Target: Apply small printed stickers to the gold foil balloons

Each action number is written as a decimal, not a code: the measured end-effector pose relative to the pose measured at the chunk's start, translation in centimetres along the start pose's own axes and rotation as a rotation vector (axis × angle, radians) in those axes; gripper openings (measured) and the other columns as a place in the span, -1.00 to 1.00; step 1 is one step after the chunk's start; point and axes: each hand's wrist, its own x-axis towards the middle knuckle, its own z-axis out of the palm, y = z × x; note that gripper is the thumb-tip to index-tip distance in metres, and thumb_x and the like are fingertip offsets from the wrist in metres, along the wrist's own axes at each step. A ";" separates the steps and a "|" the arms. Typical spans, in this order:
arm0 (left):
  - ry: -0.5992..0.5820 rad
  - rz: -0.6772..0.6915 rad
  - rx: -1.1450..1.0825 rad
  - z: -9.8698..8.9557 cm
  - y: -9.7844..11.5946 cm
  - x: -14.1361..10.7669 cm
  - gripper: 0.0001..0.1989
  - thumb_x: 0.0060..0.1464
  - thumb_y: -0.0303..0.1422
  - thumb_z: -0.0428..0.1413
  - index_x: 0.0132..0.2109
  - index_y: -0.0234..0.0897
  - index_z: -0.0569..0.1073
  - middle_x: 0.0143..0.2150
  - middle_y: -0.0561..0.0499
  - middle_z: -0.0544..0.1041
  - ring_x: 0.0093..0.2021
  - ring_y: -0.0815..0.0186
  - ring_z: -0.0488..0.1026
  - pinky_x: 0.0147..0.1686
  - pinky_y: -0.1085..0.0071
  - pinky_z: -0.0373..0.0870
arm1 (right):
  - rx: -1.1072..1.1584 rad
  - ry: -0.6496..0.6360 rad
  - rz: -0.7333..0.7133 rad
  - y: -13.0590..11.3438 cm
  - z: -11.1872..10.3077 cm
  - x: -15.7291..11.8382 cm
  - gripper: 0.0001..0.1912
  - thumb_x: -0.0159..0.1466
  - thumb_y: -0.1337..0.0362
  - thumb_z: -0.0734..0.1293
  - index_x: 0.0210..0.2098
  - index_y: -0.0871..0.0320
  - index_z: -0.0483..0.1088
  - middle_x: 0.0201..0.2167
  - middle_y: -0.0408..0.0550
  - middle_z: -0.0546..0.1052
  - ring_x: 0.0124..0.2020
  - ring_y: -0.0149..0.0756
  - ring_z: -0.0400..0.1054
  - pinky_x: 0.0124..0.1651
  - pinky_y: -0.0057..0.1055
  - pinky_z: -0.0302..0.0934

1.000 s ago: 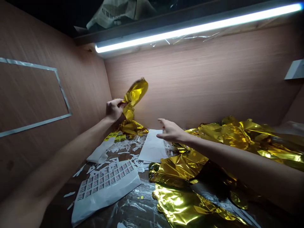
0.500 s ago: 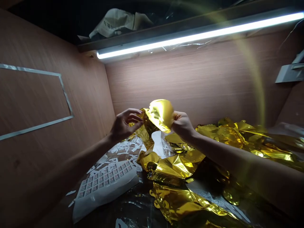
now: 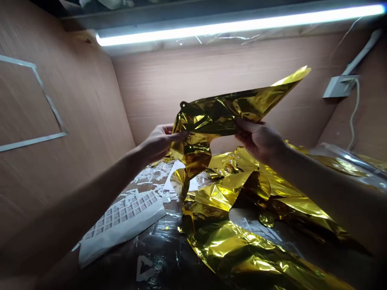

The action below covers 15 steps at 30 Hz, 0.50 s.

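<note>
Stretched open since the earlier view, no longer bunched between close-set palms: a deflated gold foil balloon, lifted clear of the plastic-covered counter and spanning the middle of the view, its long pointed end reaching toward 1 o'clock and a crumpled tail drooping toward 6 o'clock. Hands now well apart, both clamped on the foil: left hand at the balloon's 9 o'clock side, just below a small punched tab, and right hand under its lower edge at about 4 o'clock. Beneath the tail, at 5 o'clock, a loose heap of more gold foil balloons, not touching the held one as far as visible. Toward 8 o'clock, a white sheet of printed stickers and, just beyond it, torn white backing scraps. Newly in view at 2 o'clock, a wall socket with a white cable.
</note>
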 end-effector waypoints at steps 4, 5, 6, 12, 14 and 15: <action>0.081 0.084 0.040 0.0 3.1 0.9 -0.63 -0.20 -0.47 0.48 -0.18 -0.49 0.64 -0.24 -0.13 0.69 -0.24 0.19 0.65 -0.04 0.16 0.60 | 0.034 0.059 -0.013 -1.3 -1.3 0.4 -0.72 0.05 0.47 0.56 -0.38 0.09 0.44 -0.42 -0.27 0.55 -0.44 -0.53 0.42 -0.42 -0.60 0.37; 0.097 0.097 0.037 0.0 3.7 1.0 -0.63 -0.20 -0.50 0.47 -0.17 -0.51 0.64 -0.24 -0.13 0.69 -0.25 0.21 0.65 -0.05 0.18 0.59 | 0.045 0.055 -0.027 -1.6 -1.5 0.3 -0.70 0.02 0.48 0.57 -0.38 0.08 0.43 -0.44 -0.29 0.54 -0.45 -0.54 0.41 -0.43 -0.61 0.35; 0.113 0.113 0.028 0.1 4.3 1.1 -0.63 -0.19 -0.52 0.46 -0.17 -0.53 0.63 -0.24 -0.13 0.69 -0.27 0.23 0.65 -0.05 0.20 0.59 | 0.058 0.044 -0.043 -1.9 -1.6 0.3 -0.68 -0.01 0.49 0.57 -0.39 0.07 0.42 -0.45 -0.31 0.52 -0.47 -0.56 0.39 -0.46 -0.63 0.30; 0.167 0.160 -0.005 0.3 7.0 1.5 -0.82 -0.05 -0.51 0.40 -0.28 -0.52 0.61 -0.28 -0.15 0.69 -0.32 0.30 0.62 -0.10 0.29 0.60 | 0.117 0.013 -0.088 -4.0 -1.8 0.0 -0.57 -0.21 0.50 0.59 -0.43 0.09 0.39 -0.50 -0.31 0.46 -0.51 -0.55 0.29 -0.62 -0.64 0.06; 0.156 0.135 -0.009 0.5 7.4 1.5 -0.85 0.01 -0.48 0.36 -0.28 -0.51 0.62 -0.28 -0.18 0.69 -0.32 0.29 0.63 -0.16 0.32 0.62 | 0.118 0.034 -0.097 -4.5 -2.1 0.3 -0.58 -0.22 0.48 0.60 -0.44 0.11 0.40 -0.48 -0.27 0.48 -0.49 -0.51 0.31 -0.64 -0.62 0.05; 0.149 0.121 -0.015 0.6 7.4 1.5 -0.87 0.03 -0.47 0.35 -0.28 -0.49 0.62 -0.29 -0.18 0.69 -0.33 0.28 0.63 -0.19 0.33 0.63 | 0.113 0.049 -0.102 -4.7 -2.4 0.6 -0.59 -0.21 0.48 0.60 -0.45 0.12 0.40 -0.48 -0.25 0.48 -0.50 -0.50 0.31 -0.65 -0.61 0.04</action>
